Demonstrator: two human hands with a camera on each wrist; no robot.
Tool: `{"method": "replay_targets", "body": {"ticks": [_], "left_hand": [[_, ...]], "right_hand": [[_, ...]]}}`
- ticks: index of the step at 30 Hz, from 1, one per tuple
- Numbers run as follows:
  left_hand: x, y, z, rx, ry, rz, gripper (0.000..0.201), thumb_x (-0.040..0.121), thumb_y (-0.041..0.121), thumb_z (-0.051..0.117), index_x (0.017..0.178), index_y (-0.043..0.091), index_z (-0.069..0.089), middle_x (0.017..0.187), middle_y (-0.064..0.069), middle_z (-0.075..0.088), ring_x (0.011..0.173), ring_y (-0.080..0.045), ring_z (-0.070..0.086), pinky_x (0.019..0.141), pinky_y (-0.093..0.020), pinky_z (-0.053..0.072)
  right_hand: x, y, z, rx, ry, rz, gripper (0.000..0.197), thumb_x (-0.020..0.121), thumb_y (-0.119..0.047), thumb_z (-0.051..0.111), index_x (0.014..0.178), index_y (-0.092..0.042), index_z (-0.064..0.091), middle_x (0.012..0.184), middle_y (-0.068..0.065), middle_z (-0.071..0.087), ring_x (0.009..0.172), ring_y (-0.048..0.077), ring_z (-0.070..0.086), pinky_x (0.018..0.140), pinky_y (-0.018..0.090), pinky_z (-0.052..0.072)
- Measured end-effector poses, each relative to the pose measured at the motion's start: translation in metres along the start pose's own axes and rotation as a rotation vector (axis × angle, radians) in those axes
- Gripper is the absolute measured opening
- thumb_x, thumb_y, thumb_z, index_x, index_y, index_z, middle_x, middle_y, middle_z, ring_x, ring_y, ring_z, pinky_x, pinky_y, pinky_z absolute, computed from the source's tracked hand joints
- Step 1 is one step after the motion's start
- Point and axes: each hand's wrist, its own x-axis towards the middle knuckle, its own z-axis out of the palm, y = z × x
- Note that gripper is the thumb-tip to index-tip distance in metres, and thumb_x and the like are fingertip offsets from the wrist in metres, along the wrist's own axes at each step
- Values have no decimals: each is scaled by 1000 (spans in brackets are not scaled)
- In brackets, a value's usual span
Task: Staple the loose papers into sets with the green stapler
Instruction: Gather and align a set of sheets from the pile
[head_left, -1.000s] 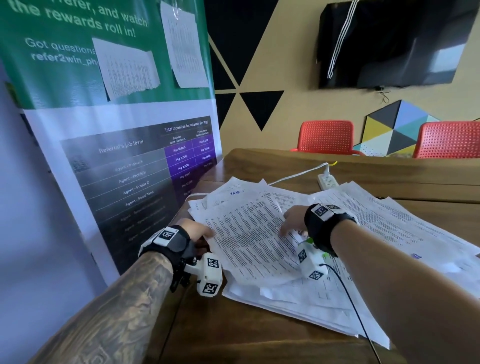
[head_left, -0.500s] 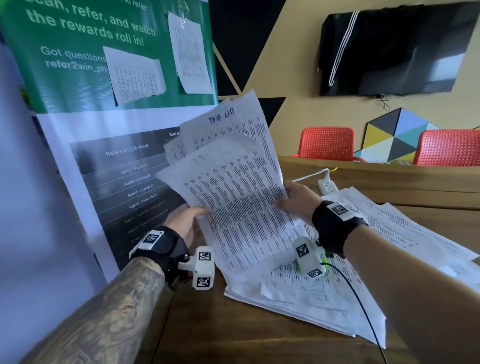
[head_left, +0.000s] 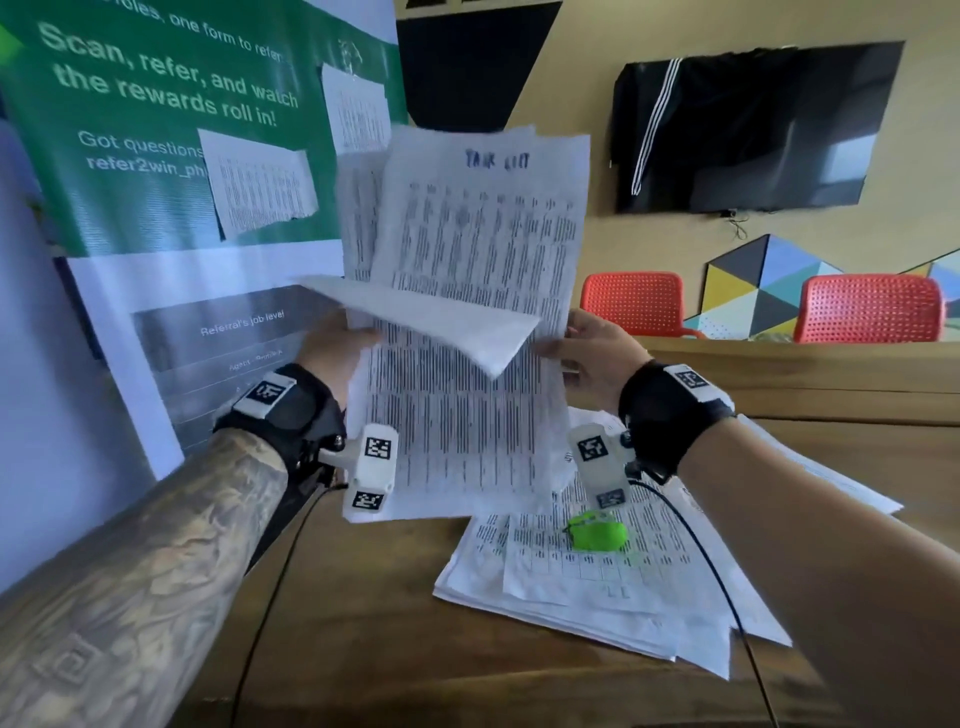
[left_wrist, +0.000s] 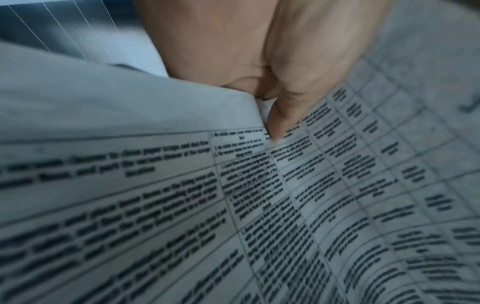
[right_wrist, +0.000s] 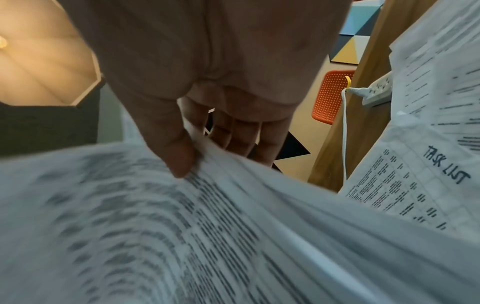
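Both hands hold a sheaf of printed papers (head_left: 467, 332) upright in the air above the desk (head_left: 363, 623), roughly at the centre of the head view. The left hand (head_left: 332, 348) takes the sheaf's left edge at about 9 o'clock; in the left wrist view its grip is pressed on the paper, the thumb (left_wrist: 288, 107) lying on the printed face and the other fingers hidden behind the sheets. The right hand (head_left: 592, 358) takes the right edge at about 3 o'clock; in the right wrist view the thumb (right_wrist: 176, 152) pinches the front of the sheets while the fingers (right_wrist: 241, 135) back them from behind. The front sheet folds forward at mid-height, showing its blank back, and the sheet behind it carries a handwritten "TASK LIST" heading at 12 o'clock. The edges of the sheets are uneven, not squared.

The green stapler (head_left: 597, 535) lies on a spread pile of loose papers (head_left: 613, 592) on the desk, at about 5 o'clock from the raised sheaf and apart from both hands. A black cable (head_left: 711, 566) crosses that pile just right of the stapler.

Beyond the desk stand two red chairs (head_left: 634, 301), and a green banner (head_left: 171, 135) hangs at 10 o'clock.
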Motion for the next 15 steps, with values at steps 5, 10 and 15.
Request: {"method": "replay_targets", "body": {"ticks": [5,10,15], "left_hand": [[34,-67,4,-267,-102,-57,64,47,35,86,108,21,75,117,-5,74,114,-31,66,107,-56,45],[5,-11,5,-326,35,-12,10,82,9,71,88,17,70,105,-4,74,100,-19,67,94,-33,49],[1,-9,2,-365,65,32,34,69,12,72,103,9,75,108,-4,77,107,-26,70,100,-41,50]], "right_hand": [[-6,4,9,-52,77,-4,31,89,-8,70,119,-4,66,115,12,72,108,28,69,101,49,51],[-9,-21,17,-161,102,-113,32,90,-20,72,120,-12,66,111,0,73,105,17,69,100,41,52],[-15,-21,19,-136,103,-149,24,90,-21,70,114,-22,65,111,-4,73,104,11,68,101,39,51]]}}
